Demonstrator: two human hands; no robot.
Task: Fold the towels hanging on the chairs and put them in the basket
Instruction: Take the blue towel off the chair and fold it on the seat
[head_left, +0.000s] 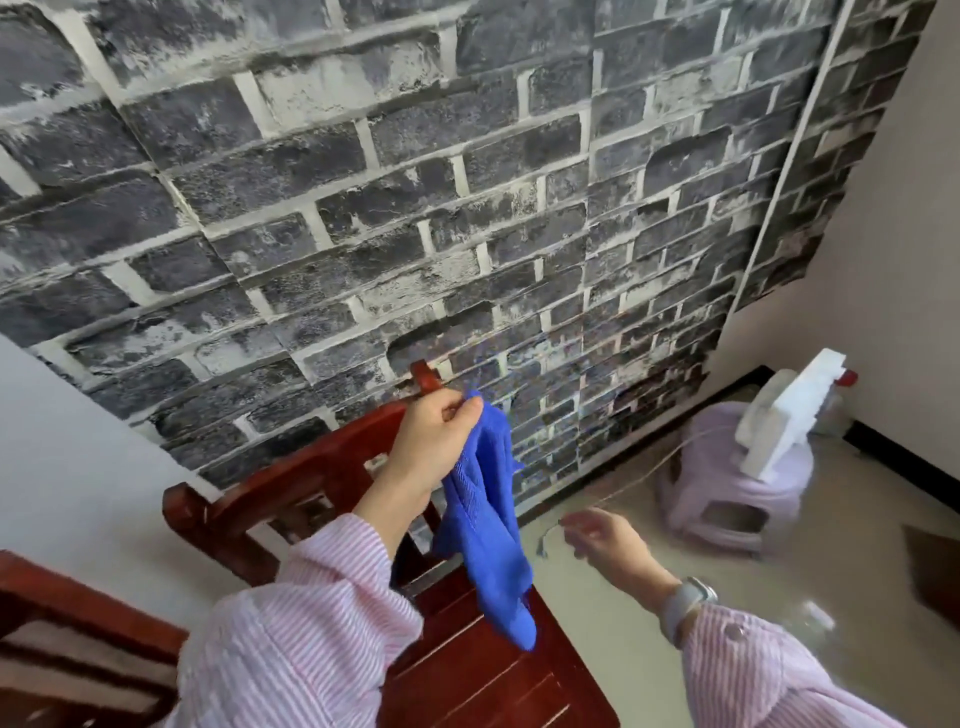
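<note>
My left hand (434, 434) pinches the blue towel (491, 525) up by one corner above the chair (322, 467); right hand (605, 535) blurred, fingers loose, holding nothing.

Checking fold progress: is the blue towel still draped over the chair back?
No. The left hand pinches the blue towel by its top, so it hangs free in front of the red wooden chair.

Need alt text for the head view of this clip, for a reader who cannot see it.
The left hand pinches a blue towel by its top, letting it hang over a red wooden chair against a dark brick-pattern wall. The right hand, blurred, reaches toward the towel, holding nothing.
</note>
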